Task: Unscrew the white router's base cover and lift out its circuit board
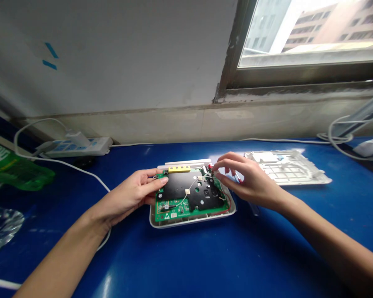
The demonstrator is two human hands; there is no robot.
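An opened white router shell [192, 219] lies on the blue table [192, 260], holding a green circuit board [170, 209] with a black plate [189, 190] and a yellow port block [179, 169]. My left hand [133, 192] grips the board's left edge, thumb on top. My right hand [245, 180] is at the board's far right corner, fingertips pinched at a thin wire by a small red part [210, 166]. A red-handled tool [238, 177] seems tucked under its fingers.
The detached white cover [286, 167] lies to the right. A white power strip [77, 147] with its cable sits at the back left. A green plastic bag [15, 169] and clear wrapping [0, 227] lie at the left. White cables coil at the far right [338, 138].
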